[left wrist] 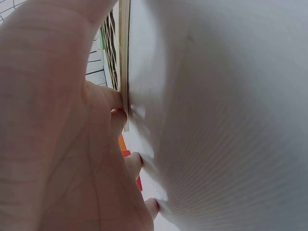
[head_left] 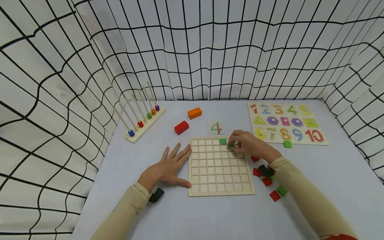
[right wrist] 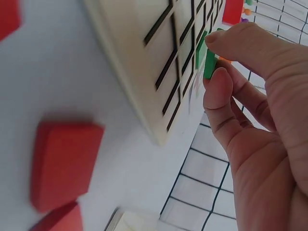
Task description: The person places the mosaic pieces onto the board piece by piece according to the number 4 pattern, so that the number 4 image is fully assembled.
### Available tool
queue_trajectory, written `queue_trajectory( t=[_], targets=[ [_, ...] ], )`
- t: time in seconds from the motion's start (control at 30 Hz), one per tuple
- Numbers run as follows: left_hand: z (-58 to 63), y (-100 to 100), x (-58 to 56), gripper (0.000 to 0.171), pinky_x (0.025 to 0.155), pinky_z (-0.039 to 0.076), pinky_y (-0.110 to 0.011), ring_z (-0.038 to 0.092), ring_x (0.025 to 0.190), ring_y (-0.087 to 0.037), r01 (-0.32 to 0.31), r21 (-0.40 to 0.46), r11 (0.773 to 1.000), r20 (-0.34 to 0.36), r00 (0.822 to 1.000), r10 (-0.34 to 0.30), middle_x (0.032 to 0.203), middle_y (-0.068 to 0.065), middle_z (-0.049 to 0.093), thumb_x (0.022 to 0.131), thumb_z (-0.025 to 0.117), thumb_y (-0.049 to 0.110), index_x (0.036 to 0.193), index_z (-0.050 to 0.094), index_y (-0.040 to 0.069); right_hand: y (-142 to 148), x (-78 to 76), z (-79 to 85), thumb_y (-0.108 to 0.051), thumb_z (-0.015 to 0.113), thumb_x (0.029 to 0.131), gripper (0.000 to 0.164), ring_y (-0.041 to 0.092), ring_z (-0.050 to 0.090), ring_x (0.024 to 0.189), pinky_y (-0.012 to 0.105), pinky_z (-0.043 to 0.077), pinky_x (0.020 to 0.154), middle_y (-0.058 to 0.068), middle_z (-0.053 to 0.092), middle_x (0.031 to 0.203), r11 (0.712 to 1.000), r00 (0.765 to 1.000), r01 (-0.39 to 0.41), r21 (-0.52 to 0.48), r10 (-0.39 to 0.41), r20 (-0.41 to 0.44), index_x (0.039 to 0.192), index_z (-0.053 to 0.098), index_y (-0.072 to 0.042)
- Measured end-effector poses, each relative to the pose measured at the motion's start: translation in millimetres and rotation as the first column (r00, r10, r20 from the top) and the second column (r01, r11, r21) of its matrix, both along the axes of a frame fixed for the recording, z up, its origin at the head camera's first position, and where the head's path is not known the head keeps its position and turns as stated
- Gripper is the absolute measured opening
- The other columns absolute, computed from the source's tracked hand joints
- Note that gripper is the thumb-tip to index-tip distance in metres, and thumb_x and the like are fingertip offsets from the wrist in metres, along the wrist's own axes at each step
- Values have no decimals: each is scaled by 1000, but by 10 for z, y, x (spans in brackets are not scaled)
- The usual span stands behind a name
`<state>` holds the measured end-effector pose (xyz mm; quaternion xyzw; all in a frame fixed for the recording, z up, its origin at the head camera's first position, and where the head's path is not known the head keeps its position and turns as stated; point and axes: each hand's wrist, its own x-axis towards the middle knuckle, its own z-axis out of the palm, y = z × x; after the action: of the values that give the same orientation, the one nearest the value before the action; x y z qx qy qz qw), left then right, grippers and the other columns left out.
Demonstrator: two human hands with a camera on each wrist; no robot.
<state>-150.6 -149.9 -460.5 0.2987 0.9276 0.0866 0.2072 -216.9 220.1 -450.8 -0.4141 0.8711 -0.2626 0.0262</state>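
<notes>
A wooden grid board (head_left: 211,171) with square cells lies flat on the table. One green square tile (head_left: 223,141) sits in a cell of its top row. My right hand (head_left: 247,144) pinches another green tile (right wrist: 211,61) between thumb and fingers, over the board's upper right part. In the right wrist view that tile is tilted on edge near the placed one. With fingers spread, my left hand (head_left: 168,168) rests on the table, its fingertips and thumb touching the board's left edge. A small printed pattern card (head_left: 216,128) lies just beyond the board.
Several loose red tiles (head_left: 267,181) and green tiles (head_left: 282,190) lie right of the board, partly under the right forearm. A number puzzle (head_left: 288,121) stands at back right, a peg stand with beads (head_left: 145,125) at back left. Red (head_left: 181,127) and orange blocks (head_left: 194,113) lie between.
</notes>
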Motion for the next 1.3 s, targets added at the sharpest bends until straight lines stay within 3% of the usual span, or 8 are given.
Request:
queue_trajectory(
  t=[0.4, 0.67, 0.97, 1.3],
  targets=[
    [-10, 2, -5, 131, 132, -2, -72, -7, 170, -41, 12, -19, 1000, 6, 1000, -12, 184, -3, -1, 84, 74, 78, 174, 6, 12, -319, -42, -37, -2, 81, 94, 8, 23, 64, 82, 34, 60, 72, 12, 68, 109, 997, 997, -79, -13, 79, 4, 101, 79, -3],
    [-21, -1, -6, 131, 132, -2, -72, -7, 170, -40, 10, -25, 1000, 18, 1000, -9, 184, -2, -1, 84, 74, 78, 174, 5, 12, -461, -74, -79, -2, 80, 94, 10, 21, 63, 87, 28, 58, 75, 12, 69, 111, 992, 992, -125, -2, 125, 15, 104, 83, -2],
    [-16, -6, -4, 131, 132, -2, -72, -7, 170, -41, 8, -22, 1000, 12, 1000, -8, 184, -3, -1, 84, 74, 78, 174, 5, 12, -489, -59, -78, 0, 81, 91, 12, 25, 69, 97, 31, 62, 81, 13, 70, 110, 993, 993, -118, -10, 118, -14, 104, 84, -1],
    [-11, -17, -7, 132, 132, -2, -73, -7, 169, -41, 6, 0, 1000, 8, 1000, -6, 184, -3, -2, 83, 74, 79, 174, 5, 12, -512, -53, -62, 0, 81, 91, 12, 27, 71, 95, 33, 63, 82, 13, 72, 105, 993, 990, -116, -6, 115, -79, 102, 85, 0]
  ],
)
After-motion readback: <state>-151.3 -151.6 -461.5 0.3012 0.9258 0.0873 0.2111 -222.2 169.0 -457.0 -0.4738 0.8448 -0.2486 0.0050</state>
